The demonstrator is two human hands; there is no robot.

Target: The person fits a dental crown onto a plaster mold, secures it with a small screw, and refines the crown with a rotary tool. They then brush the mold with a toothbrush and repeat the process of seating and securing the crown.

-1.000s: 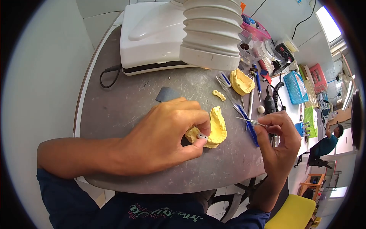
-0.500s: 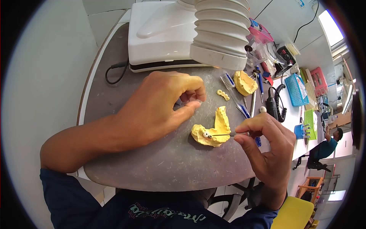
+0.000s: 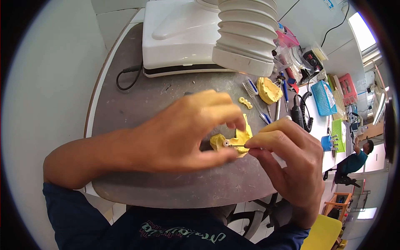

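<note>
A yellow dental cast (image 3: 242,135) lies on the grey work surface, with a small white ring-like piece (image 3: 226,143) on its left part. My right hand (image 3: 291,156) pinches a thin metal tool (image 3: 238,146), whose tip reaches the cast beside the white piece. Over the cast's left side hovers my left hand (image 3: 187,133), thumb and fingers apart, slightly blurred, with nothing visible between them. It hides part of the cast. Behind the cast sits a small yellow bridge-shaped piece (image 3: 245,103).
A second yellow cast (image 3: 269,90), a toothbrush (image 3: 251,88) and a blue tool (image 3: 285,92) lie behind. A white machine (image 3: 179,41) and ribbed hose (image 3: 246,37) stand at the back. Blue basket (image 3: 323,98) at right; a person (image 3: 354,162) sits farther off.
My left hand has moved right and nearer, over the cast, and its thumb and fingers have spread. My right hand has shifted slightly left with the tool.
</note>
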